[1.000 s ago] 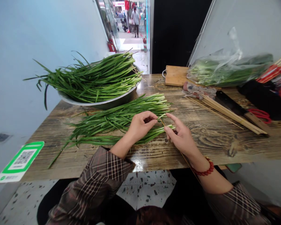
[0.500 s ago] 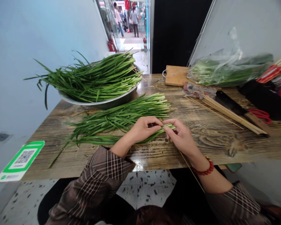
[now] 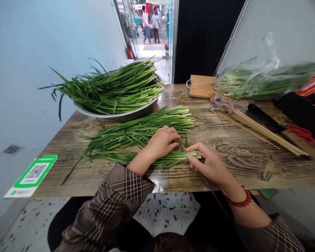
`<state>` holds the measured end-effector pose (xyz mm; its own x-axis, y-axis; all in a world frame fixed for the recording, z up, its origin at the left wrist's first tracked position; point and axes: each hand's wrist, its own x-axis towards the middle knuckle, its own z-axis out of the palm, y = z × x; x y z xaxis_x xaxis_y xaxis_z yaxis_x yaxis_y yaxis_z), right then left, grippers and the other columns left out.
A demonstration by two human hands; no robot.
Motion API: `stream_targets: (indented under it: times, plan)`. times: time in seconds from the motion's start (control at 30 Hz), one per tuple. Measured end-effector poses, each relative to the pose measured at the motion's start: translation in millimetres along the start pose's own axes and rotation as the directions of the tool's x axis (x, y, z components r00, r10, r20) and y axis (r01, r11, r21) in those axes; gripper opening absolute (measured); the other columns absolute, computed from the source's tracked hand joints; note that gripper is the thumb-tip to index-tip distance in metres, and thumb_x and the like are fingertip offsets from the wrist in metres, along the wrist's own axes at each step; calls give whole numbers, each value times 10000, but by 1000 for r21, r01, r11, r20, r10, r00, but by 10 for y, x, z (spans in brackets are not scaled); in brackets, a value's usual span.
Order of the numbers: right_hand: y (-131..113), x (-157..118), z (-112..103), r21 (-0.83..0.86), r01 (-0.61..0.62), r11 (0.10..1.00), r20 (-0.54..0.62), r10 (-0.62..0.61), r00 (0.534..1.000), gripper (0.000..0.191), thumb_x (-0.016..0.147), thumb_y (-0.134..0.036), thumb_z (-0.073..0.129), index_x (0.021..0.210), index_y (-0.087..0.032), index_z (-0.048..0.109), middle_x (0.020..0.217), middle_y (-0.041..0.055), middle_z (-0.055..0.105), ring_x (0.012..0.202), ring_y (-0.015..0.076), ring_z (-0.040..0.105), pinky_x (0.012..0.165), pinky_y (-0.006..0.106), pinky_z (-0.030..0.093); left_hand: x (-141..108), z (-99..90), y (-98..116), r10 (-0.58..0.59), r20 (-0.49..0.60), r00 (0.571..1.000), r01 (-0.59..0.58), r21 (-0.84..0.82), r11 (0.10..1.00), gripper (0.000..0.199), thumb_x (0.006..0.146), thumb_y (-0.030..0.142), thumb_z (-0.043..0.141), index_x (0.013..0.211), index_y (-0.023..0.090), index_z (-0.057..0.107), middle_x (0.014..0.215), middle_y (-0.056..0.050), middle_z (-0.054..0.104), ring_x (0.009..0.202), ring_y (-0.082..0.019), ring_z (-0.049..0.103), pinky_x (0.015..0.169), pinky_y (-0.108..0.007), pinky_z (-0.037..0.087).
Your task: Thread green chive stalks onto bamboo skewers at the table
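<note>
My right hand (image 3: 206,159) pinches the pale stem ends of a small bunch of green chives (image 3: 170,160), whose leaves trail left across the table. A thin bamboo skewer (image 3: 214,194) runs through or along this bunch at the right fingers; its lower end slants past the table edge toward my lap. Just left of the skewer's tip, my left hand (image 3: 164,140) rests over the chives with fingers curled and brought together. Whatever lies between its fingertips is hidden. A larger heap of loose chives (image 3: 136,127) lies directly behind both hands.
A metal basin (image 3: 123,116) piled with chives stands back left. Toward the right are a cutting board (image 3: 202,86), bagged greens (image 3: 265,82), a bundle of skewers (image 3: 270,131), a knife (image 3: 267,120) and red-handled scissors (image 3: 301,133). A QR-code card (image 3: 33,175) sits at the left edge.
My left hand has come off the stems beside the right hand and moved back toward the heap. The right hand keeps its pinch on the chives, slightly lower. The view has shifted a little left.
</note>
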<state>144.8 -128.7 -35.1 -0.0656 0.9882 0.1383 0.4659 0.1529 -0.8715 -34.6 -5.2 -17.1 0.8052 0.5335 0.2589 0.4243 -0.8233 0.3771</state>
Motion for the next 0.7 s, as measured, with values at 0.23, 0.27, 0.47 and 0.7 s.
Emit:
stream_targets:
  times: [0.23,0.27,0.47,0.7]
  plan:
    - [30,-50,5,-42,29,999,13,-29,999,166,907,-322,538,1026,-208,557,622,-27,612,525,114,565,539,237,438,20,48,-4,-84,0,996,84,92,992,132,863,198,556,843,180,685,884,-48,648,853,-192,549,767,-321,420]
    - [30,-47,5,-41,32,999,12,-31,999,163,907,-319,537,1024,-208,557,620,-29,611,524,113,563,539,236,435,24,56,-11,-114,-25,993,116,81,990,148,874,200,538,856,174,682,875,-51,642,849,-186,554,771,-313,424]
    - [24,-30,9,-69,48,996,-8,-49,999,151,900,-302,542,1014,-205,569,630,-25,609,534,112,565,544,236,427,12,68,-5,-160,-40,986,165,239,957,193,893,213,494,888,191,685,899,-62,619,875,-206,541,759,-326,411]
    - [1,-29,1,-87,70,994,-17,-71,997,150,892,-288,545,1006,-195,578,645,-15,610,555,116,576,564,241,434,-47,-97,32,-160,-84,983,181,477,860,200,884,179,470,830,171,663,918,-86,606,870,-233,509,709,-369,366]
